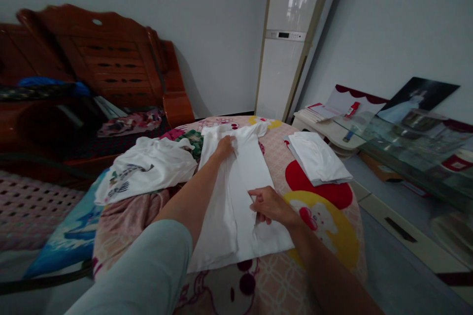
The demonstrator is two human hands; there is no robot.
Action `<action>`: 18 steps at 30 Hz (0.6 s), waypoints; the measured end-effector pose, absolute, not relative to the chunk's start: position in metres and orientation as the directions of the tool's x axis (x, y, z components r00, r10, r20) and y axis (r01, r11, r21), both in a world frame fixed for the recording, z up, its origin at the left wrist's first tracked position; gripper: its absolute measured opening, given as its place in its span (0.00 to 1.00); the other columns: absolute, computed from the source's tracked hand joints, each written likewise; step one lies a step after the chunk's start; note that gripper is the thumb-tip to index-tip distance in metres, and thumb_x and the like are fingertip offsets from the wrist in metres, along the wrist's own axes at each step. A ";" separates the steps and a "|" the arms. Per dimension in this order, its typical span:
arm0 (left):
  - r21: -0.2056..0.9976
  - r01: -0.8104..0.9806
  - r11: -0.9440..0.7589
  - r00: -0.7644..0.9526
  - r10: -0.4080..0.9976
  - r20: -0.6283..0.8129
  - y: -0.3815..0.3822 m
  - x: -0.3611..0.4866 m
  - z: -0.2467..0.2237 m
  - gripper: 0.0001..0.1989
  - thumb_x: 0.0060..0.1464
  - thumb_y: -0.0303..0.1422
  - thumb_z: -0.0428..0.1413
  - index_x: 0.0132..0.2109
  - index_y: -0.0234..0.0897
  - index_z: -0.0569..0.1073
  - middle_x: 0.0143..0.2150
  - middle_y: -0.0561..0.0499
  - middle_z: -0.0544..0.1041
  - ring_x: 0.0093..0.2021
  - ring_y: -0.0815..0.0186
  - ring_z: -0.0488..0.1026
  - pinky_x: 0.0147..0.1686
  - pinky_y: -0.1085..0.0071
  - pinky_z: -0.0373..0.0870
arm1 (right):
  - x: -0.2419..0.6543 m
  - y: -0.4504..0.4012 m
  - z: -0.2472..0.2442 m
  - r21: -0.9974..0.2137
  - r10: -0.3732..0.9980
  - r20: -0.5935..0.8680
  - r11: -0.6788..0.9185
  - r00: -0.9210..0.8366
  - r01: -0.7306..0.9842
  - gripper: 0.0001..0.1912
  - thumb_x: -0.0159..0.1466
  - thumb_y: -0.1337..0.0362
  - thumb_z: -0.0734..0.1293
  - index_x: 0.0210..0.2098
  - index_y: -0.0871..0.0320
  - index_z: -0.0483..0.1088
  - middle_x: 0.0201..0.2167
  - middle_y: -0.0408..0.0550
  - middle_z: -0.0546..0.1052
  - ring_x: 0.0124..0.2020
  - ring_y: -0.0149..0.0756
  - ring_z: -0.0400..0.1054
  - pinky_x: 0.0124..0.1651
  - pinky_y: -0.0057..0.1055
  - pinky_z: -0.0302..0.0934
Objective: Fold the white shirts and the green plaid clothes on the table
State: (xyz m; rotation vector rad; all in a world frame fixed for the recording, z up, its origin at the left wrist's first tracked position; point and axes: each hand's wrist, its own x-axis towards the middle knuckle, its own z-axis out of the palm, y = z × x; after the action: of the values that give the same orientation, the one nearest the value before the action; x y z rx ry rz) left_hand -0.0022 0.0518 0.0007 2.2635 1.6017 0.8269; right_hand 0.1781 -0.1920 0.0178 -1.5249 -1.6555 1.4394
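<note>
A white garment (221,206) lies spread on the round table, its far end bunched and its near edge toward me. On its upper part rests my left hand (225,146), the fingers partly hidden and their grip unclear. At the garment's right side my right hand (266,204) is closed on the cloth, index finger stretched to the left. To the right sits a folded white garment (318,158). A rumpled white garment with a dark print (151,165) lies on the left, over a pinkish-brown cloth (129,214).
A patterned cloth (295,295) covers the table. Behind on the left stands a wooden bench (114,54). A tall white cabinet unit (283,69) is at the back. On the right, a glass shelf (406,140) holds a photo (416,98).
</note>
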 end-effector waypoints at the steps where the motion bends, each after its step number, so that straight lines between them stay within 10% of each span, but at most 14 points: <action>1: 0.510 0.792 -0.337 0.214 0.934 0.286 0.049 -0.005 0.004 0.28 0.45 0.18 0.53 0.55 0.32 0.74 0.56 0.40 0.75 0.54 0.55 0.73 0.55 0.63 0.69 | 0.179 -0.193 0.018 -0.887 0.911 -0.305 -0.166 -0.278 0.432 0.25 0.57 0.67 0.66 0.54 0.66 0.72 0.17 0.39 0.72 0.13 0.26 0.63 0.13 0.19 0.53; 7: 0.501 0.846 -0.180 0.055 0.966 0.254 0.026 -0.033 0.036 0.21 0.56 0.21 0.50 0.56 0.25 0.72 0.58 0.35 0.73 0.58 0.54 0.70 0.61 0.61 0.62 | 0.191 -0.189 0.019 -0.905 0.968 -0.179 -0.092 -0.176 0.416 0.20 0.61 0.59 0.66 0.50 0.62 0.75 0.19 0.39 0.71 0.14 0.25 0.60 0.17 0.22 0.54; 14: 0.320 0.871 -0.373 0.355 0.928 0.116 -0.062 -0.030 0.003 0.24 0.56 0.29 0.56 0.59 0.27 0.69 0.62 0.33 0.69 0.62 0.53 0.66 0.63 0.61 0.60 | 0.187 -0.194 0.017 -0.603 0.902 -0.038 0.323 -0.430 0.730 0.23 0.54 0.58 0.75 0.49 0.56 0.77 0.27 0.46 0.77 0.29 0.34 0.69 0.34 0.27 0.59; 18: 0.177 0.888 -0.424 0.405 0.904 0.133 -0.101 -0.019 -0.020 0.24 0.62 0.31 0.48 0.64 0.31 0.62 0.68 0.33 0.60 0.69 0.50 0.55 0.65 0.49 0.54 | 0.191 -0.193 0.015 -0.657 0.883 -0.087 0.297 -0.460 0.693 0.26 0.54 0.58 0.75 0.52 0.56 0.76 0.22 0.42 0.74 0.24 0.31 0.65 0.28 0.26 0.55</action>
State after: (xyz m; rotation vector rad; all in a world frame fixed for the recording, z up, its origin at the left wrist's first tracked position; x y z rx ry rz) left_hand -0.0190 -0.1013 -0.0200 2.5674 1.6413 0.3198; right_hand 0.1909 -0.1930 0.0151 -1.4325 -2.2771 0.9264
